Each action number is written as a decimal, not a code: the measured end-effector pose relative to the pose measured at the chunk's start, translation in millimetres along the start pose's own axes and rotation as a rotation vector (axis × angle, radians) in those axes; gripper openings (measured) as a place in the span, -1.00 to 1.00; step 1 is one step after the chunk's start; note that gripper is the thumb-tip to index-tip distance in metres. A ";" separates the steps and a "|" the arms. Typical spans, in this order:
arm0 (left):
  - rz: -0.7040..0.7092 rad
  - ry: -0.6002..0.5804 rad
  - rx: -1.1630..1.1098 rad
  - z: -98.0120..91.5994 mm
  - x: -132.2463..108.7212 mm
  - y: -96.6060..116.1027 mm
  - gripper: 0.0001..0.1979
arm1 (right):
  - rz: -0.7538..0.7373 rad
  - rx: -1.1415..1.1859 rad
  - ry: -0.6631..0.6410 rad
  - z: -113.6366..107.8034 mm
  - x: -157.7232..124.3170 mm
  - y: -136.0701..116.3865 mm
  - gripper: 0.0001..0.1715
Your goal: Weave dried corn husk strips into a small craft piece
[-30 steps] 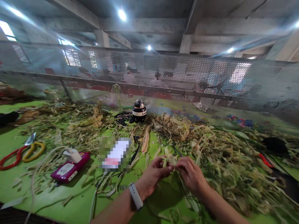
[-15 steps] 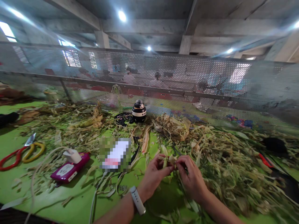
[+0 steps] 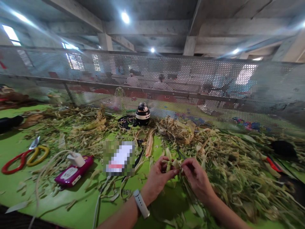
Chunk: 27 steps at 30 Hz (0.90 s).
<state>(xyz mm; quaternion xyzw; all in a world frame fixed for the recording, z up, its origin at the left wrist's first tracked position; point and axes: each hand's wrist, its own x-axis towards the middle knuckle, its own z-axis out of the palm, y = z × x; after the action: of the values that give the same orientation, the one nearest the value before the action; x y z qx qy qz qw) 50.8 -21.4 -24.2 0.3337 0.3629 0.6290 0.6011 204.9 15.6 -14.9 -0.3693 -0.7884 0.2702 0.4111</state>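
Observation:
Near the middle front of the table, my left hand [image 3: 157,178] is closed around a small bundle of pale green corn husk [image 3: 168,157], whose strips stick up between thumb and fingers. A white wristband [image 3: 141,203] circles my left wrist. Close on the right, my right hand [image 3: 198,178] pinches at the right side of the same bundle with thumb and forefinger. The fingers partly hide the bundle, so its exact shape is unclear. Loose corn husk strips [image 3: 243,178] are heaped to the right of my hands.
On the green table [image 3: 78,211] lie red-and-yellow scissors [image 3: 23,159], a purple power box [image 3: 73,173] with a white plug [image 3: 76,159], a cable and a blurred phone [image 3: 120,157]. A black round container [image 3: 143,114] stands before the perforated metal screen [image 3: 143,76]. More husks spread behind.
My right hand has moved slightly right, away from the left one. The whole view has shifted a little, with the table items appearing further right. My left hand keeps its hold.

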 end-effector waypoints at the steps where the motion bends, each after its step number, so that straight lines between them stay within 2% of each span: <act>1: 0.001 -0.001 0.005 0.1 -0.2 0.2 -0.59 | 0.026 -0.011 -0.022 -2.0 0.4 -0.5 -0.76; 5: 0.007 -0.011 0.008 -0.2 0.3 -0.9 -0.58 | -0.022 -0.107 -0.167 -7.5 2.6 -2.8 -0.70; 10: -0.035 -0.069 -0.005 -0.1 0.7 -0.5 -0.53 | -0.102 -0.207 -0.211 -8.7 3.9 1.8 -0.74; 13: -0.067 -0.063 -0.011 2.3 -0.7 3.2 -0.50 | -0.130 -0.226 -0.263 -9.7 4.2 5.3 -0.75; 17: -0.118 -0.029 -0.009 3.5 -2.1 9.7 -0.51 | -0.203 -0.254 -0.241 -9.0 3.3 6.6 -0.74; 22: -0.292 -0.095 0.032 0.0 -1.8 16.9 -0.57 | -0.247 -0.305 -0.259 -7.1 1.9 7.4 -0.73; 27: -0.307 -0.113 0.047 -2.1 -1.8 17.1 -0.63 | -0.281 -0.355 -0.246 -6.4 1.8 10.5 -0.69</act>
<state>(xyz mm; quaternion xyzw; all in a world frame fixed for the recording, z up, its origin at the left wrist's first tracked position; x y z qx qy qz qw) 40.3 -23.6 -10.5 0.3232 0.3901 0.5012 0.7016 213.5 23.9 -18.4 -0.2866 -0.9112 0.1108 0.2745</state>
